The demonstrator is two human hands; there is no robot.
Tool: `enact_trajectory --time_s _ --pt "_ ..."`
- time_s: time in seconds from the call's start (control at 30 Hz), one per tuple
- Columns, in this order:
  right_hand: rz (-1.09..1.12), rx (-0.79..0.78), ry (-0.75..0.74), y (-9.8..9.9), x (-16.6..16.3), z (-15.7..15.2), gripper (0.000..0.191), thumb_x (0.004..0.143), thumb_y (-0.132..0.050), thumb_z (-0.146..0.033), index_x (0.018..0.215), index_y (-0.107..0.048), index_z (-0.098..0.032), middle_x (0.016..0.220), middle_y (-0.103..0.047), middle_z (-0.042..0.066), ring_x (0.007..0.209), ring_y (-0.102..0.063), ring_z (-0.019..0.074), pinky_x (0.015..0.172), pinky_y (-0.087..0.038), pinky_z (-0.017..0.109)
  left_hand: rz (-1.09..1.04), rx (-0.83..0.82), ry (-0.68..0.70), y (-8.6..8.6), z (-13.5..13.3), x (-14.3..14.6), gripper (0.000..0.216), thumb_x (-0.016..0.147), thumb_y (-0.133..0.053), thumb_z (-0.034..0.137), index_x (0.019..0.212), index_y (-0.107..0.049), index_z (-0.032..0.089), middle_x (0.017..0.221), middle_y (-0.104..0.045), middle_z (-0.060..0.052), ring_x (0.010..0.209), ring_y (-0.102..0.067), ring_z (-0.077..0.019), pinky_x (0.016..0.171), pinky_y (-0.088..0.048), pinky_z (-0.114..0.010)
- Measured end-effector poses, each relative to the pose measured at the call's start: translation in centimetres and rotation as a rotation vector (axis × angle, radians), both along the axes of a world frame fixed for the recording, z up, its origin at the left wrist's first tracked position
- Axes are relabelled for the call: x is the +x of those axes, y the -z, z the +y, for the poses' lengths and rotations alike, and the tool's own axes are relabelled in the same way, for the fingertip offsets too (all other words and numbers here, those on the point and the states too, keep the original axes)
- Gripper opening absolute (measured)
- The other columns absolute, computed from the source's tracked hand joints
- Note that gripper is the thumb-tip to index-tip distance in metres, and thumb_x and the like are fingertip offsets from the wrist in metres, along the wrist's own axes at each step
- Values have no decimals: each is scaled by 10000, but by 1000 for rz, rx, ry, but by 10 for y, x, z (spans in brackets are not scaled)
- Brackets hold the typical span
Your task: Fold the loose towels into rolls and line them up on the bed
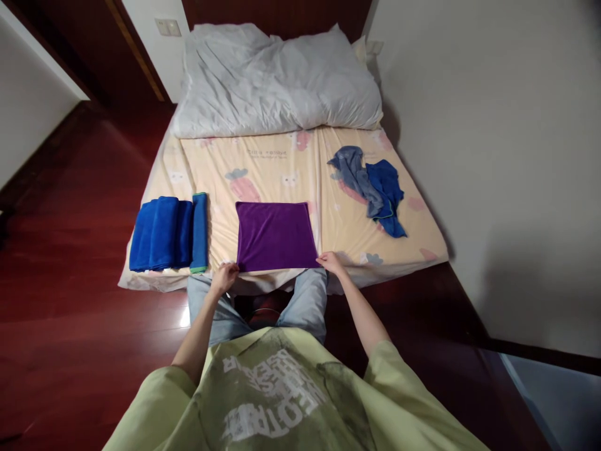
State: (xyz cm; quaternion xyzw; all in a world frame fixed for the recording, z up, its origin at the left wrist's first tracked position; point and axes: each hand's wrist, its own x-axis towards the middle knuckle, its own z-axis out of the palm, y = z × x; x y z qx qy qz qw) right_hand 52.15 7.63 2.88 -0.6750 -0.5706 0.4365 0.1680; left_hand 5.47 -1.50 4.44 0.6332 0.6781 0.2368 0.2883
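Note:
A purple cloth lies spread nearly flat on the bed, close to its front edge. My left hand pinches the near left corner of this cloth. At the near right corner, my right hand grips the fabric between thumb and fingers. Left of the cloth sits a stack of folded blue towels, with a narrow folded blue cloth with green edging beside it. Over on the right, a crumpled grey-blue cloth lies partly against a crumpled blue cloth.
The bed has a pale yellow sheet with carrot prints. A bunched white quilt covers the head end. A wall rises close along the right side, and dark red wooden floor runs along the left.

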Motion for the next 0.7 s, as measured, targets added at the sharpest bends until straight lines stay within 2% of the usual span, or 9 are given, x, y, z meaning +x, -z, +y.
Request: enact_trajectory --time_s 0.1,0.2,0.27,0.33,0.43,0.53,0.7 --pt "-195 99 -35 -9 -6 3 91 817 -734 -291 828 -748 -202 803 -768 72 812 -725 251 752 -542 323 34 -114 32 -12 12 3 253 827 -627 357 1040 -712 251 879 -752 -60 961 -706 -287 913 -528 -375" --pt "-425 366 39 -20 -27 8 345 917 -623 -303 1216 -721 -161 1159 -759 157 1133 -677 299 978 -522 404 -5 -251 -53 -24 37 5 408 939 -573 445 1283 -631 232 856 -758 -29 887 -737 -248 846 -533 -329" --pt "-503 549 76 -23 -50 9 479 986 -524 -329 1410 -621 -127 1384 -659 210 1305 -583 329 1088 -464 467 -50 -280 -141 -28 61 6 428 961 -577 440 1318 -602 206 885 -772 -45 884 -745 -239 807 -538 -309" --pt "-530 642 35 -17 -74 8 540 1037 -427 -354 1515 -540 -130 1537 -549 209 1414 -497 344 1154 -407 514 -121 -291 -241 -28 89 6 431 936 -642 402 1303 -602 180 922 -782 -70 873 -745 -232 763 -542 -290" --pt "-542 651 -43 4 -100 1 556 1066 -347 -364 1557 -512 -162 1630 -468 163 1513 -409 334 1229 -326 562 -215 -310 -354 -22 133 6 478 879 -740 363 1288 -601 158 945 -787 -90 805 -738 -207 689 -538 -260" --pt "-560 651 -22 23 -109 -6 550 1068 -347 -351 1561 -520 -175 1661 -438 130 1568 -346 307 1280 -259 568 -226 -296 -396 -12 174 6 507 886 -743 362 1319 -579 155 1001 -787 -98 745 -722 -169 654 -540 -238" --pt "-559 646 -6 30 -109 -6 576 1050 -393 -325 1605 -463 -189 1701 -375 106 1604 -286 287 1310 -210 564 -154 -228 -457 0 228 1 453 895 -705 344 1290 -594 153 1094 -771 -128 764 -718 -168 657 -541 -240"
